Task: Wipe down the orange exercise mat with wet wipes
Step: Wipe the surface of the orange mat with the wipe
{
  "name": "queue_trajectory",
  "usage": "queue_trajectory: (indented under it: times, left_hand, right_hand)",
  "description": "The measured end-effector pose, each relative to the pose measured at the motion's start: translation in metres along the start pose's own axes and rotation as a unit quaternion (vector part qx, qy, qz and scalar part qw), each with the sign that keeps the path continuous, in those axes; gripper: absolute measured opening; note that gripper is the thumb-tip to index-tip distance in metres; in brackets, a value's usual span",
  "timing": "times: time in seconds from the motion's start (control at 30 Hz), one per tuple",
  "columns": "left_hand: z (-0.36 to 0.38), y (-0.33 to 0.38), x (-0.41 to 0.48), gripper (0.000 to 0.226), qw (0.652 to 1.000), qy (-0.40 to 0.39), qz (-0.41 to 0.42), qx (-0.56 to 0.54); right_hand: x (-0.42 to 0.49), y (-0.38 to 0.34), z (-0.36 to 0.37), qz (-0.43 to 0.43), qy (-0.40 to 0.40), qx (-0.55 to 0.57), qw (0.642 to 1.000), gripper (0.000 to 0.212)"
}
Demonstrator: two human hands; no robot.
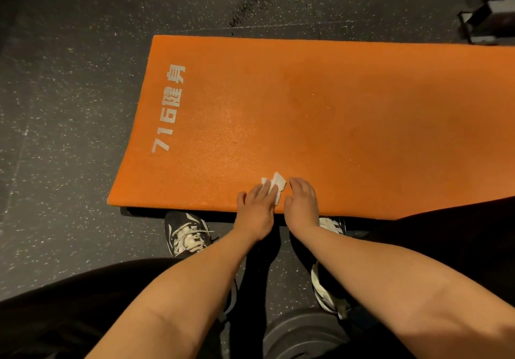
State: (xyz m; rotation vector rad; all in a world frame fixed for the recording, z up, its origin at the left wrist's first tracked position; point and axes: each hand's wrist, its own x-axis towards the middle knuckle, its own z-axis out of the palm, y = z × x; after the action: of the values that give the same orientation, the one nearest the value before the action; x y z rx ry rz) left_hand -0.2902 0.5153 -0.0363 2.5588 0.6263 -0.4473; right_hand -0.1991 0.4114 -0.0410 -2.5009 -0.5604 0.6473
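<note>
The orange exercise mat lies flat on the dark speckled floor, with white printed lettering along its left end. A crumpled white wet wipe rests on the mat near its front edge. My left hand lies on the wipe, fingers pressing it against the mat. Just to the right of the wipe, my right hand rests palm down on the mat with nothing in it.
My two black-and-white sneakers stand on the floor at the mat's front edge. A dark round weight plate lies by my feet. A black metal frame stands at the top right. Dark floor surrounds the mat.
</note>
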Motion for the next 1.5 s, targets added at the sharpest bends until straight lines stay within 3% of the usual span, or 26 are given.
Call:
queue_trajectory:
  times: [0.07, 0.17, 0.23, 0.43, 0.53, 0.67, 0.77, 0.87, 0.93, 1.03, 1.1, 1.23, 1.33, 1.43, 1.5]
  left_hand:
    - [-0.005, -0.017, 0.002, 0.056, 0.999, 0.016, -0.04, 0.019]
    - [-0.015, -0.041, 0.0, 0.053, 0.986, 0.042, -0.162, 0.004]
    - [-0.016, -0.041, -0.003, 0.053, 0.983, 0.043, -0.179, -0.002]
    - [0.001, 0.008, 0.002, 0.055, 0.999, 0.006, -0.026, -0.025]
    - [-0.003, 0.004, 0.005, 0.062, 0.992, 0.007, 0.025, -0.124]
    - [-0.013, -0.019, -0.002, 0.057, 0.966, 0.06, -0.009, -0.253]
    - [-0.013, -0.037, -0.006, 0.049, 0.979, 0.059, -0.041, -0.19]
    - [-0.011, -0.042, -0.008, 0.049, 0.987, 0.024, -0.038, -0.152]
    - [-0.011, -0.04, -0.009, 0.05, 0.989, 0.03, -0.041, -0.137]
    - [-0.01, -0.036, -0.011, 0.049, 0.991, 0.037, -0.041, -0.124]
    - [-0.01, -0.036, -0.011, 0.046, 0.993, 0.037, -0.04, -0.109]
    - [-0.008, -0.033, -0.01, 0.029, 0.994, 0.053, -0.043, -0.088]
    - [-0.008, -0.033, -0.01, 0.022, 0.992, 0.067, -0.048, -0.091]
    - [-0.009, -0.033, -0.008, 0.019, 0.991, 0.071, -0.055, -0.097]
    - [-0.009, -0.031, -0.008, 0.014, 0.99, 0.074, -0.062, -0.105]
  right_hand:
    - [0.001, 0.001, 0.003, -0.006, -0.007, -0.013, 1.0, 0.047]
    - [0.001, 0.001, 0.004, -0.004, -0.014, -0.019, 1.0, 0.046]
    - [0.001, 0.002, 0.003, -0.003, -0.016, -0.018, 1.0, 0.046]
    - [0.001, -0.004, -0.002, 0.0, -0.011, 0.003, 1.0, 0.049]
    - [0.002, -0.014, -0.005, -0.017, -0.006, -0.004, 1.0, 0.046]
    - [0.003, -0.03, 0.002, -0.091, -0.07, -0.042, 0.992, 0.047]
    - [0.003, -0.03, 0.016, -0.129, -0.132, -0.13, 0.974, 0.052]
    - [0.002, -0.02, 0.015, -0.169, -0.145, -0.202, 0.954, 0.063]
    - [0.006, -0.01, 0.004, -0.148, -0.122, -0.229, 0.954, 0.068]
    - [0.016, 0.008, -0.019, -0.022, -0.082, -0.239, 0.967, 0.064]
    - [0.016, 0.013, -0.023, 0.009, -0.087, -0.238, 0.967, 0.063]
    - [-0.004, -0.006, -0.006, -0.082, -0.105, -0.226, 0.965, 0.067]
    - [-0.013, -0.017, 0.008, -0.153, -0.164, -0.208, 0.952, 0.067]
    - [-0.009, -0.01, 0.002, -0.179, -0.193, -0.213, 0.941, 0.064]
    - [-0.005, 0.001, -0.008, -0.149, -0.167, -0.221, 0.949, 0.064]
